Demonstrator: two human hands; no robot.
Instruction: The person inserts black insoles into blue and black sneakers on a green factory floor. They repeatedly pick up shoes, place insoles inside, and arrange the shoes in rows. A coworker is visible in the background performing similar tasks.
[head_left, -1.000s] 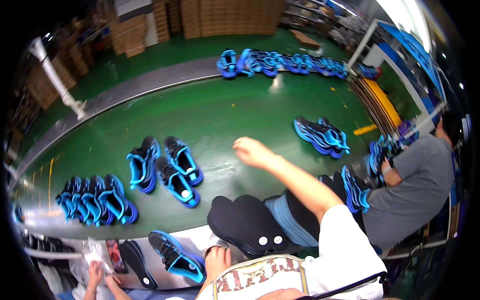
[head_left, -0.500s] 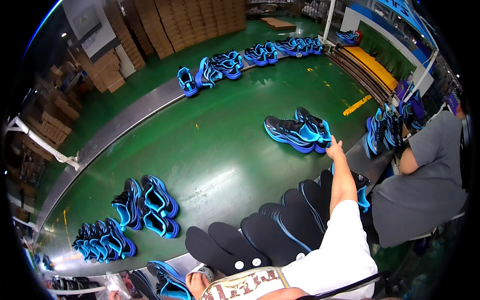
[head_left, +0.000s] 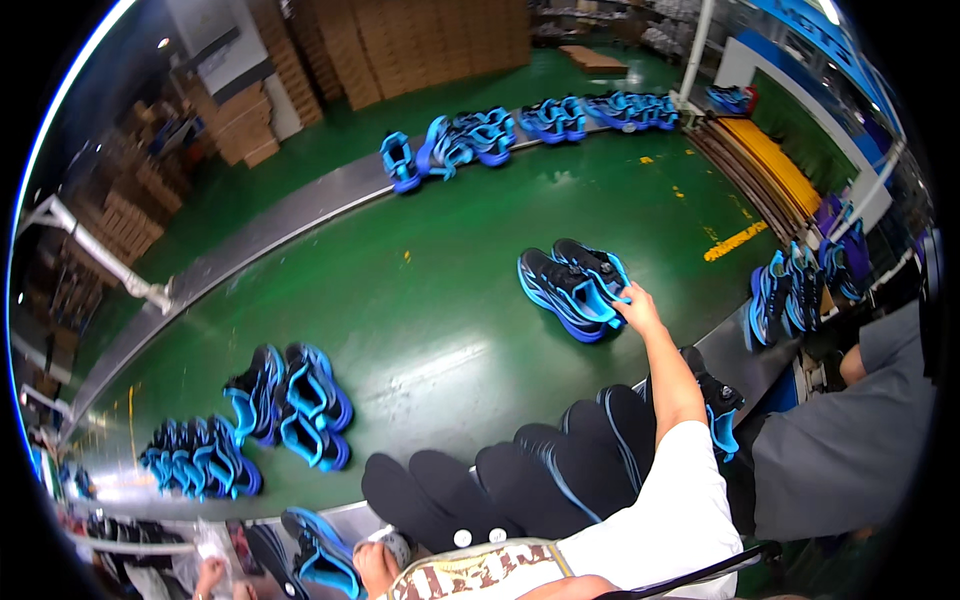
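Note:
A pair of black and blue sneakers [head_left: 568, 292] stands on the green belt [head_left: 430, 290] right of the middle. My right hand [head_left: 637, 306] reaches over and pinches the heel collar of the nearer right shoe. Low in the view, my left hand [head_left: 377, 565] has its fingers curled against a grey-white round thing [head_left: 398, 545], partly hidden by the hand. Beside it lies another black and blue sneaker [head_left: 325, 555]. Several black insoles [head_left: 515, 490] lie in a row along the belt's near edge, below my right arm.
Several sneakers stand in groups at the left [head_left: 205, 458] and along the far metal rail [head_left: 330, 205]. A person in grey [head_left: 850, 440] sits at the right, near more sneakers [head_left: 790, 290]. Another person's hand [head_left: 210, 575] shows at lower left. Stacked cardboard [head_left: 430, 50] stands behind.
The sneaker pair has shifted left and toward me and turned slightly, with my right hand moving along at its heel. The whole view has tilted a little. My left hand stays beside the round thing.

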